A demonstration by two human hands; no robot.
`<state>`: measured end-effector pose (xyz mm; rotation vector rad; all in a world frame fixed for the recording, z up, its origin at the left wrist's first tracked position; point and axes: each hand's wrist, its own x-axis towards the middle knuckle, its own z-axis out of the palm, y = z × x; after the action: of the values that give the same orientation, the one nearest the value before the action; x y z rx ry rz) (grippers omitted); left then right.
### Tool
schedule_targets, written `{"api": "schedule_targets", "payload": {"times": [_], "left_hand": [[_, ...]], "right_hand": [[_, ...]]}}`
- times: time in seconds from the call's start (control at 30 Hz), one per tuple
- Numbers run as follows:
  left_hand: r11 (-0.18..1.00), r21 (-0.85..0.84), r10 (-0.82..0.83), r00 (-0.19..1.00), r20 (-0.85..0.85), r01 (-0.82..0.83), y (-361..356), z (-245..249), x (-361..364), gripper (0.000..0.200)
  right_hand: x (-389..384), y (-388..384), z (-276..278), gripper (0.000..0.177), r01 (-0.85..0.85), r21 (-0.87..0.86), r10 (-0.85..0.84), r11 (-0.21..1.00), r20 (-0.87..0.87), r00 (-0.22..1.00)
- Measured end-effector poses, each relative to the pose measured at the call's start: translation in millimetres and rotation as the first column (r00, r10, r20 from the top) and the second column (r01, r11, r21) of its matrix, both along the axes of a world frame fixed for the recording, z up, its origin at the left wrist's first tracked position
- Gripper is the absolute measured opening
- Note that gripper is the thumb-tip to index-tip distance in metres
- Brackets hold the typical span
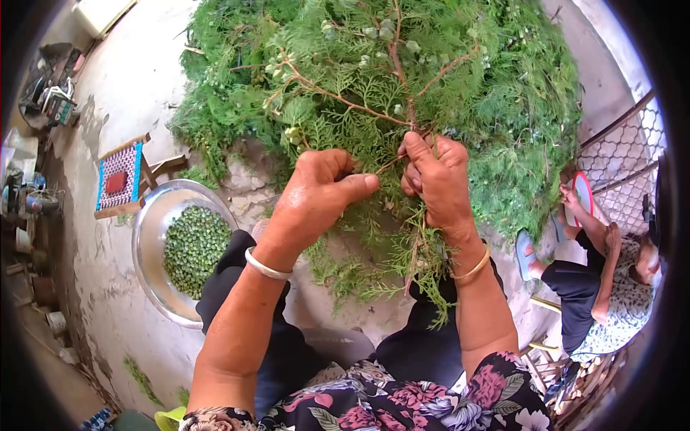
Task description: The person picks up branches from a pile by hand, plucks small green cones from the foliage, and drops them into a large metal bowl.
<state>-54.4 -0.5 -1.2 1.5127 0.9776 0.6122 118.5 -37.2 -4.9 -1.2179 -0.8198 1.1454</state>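
Observation:
In front of me is a leafy conifer branch (397, 61) with reddish-brown stems and small pale green cones. My right hand (440, 172) is closed around its main stem, and a leafy end hangs below the fist. Just left of it, my left hand (320, 194) has its thumb and fingers pinched at a thin side twig (389, 167); what lies inside the fingers is partly hidden. By my left knee stands a wide metal basin (151, 248) with many picked green cones (192, 251) in it.
A large heap of cut green branches (237, 93) covers the floor ahead. A small woven-seat stool (118, 176) stands beyond the basin. At right sits another person (604, 287) holding a red-rimmed fan-like object (583, 194), near wire mesh (625, 158). Tools and clutter (54, 100) line the left.

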Motion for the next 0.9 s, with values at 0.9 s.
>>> {"api": "schedule_targets", "payload": {"times": [0.9], "left_hand": [[0.884, -0.467, 0.309, 0.751, 0.583, -0.001, -15, -15, 7, 0.025]], "right_hand": [[71, -19, 24, 0.025, 0.186, 0.062, -0.176, 0.981, -0.145, 0.974]]}}
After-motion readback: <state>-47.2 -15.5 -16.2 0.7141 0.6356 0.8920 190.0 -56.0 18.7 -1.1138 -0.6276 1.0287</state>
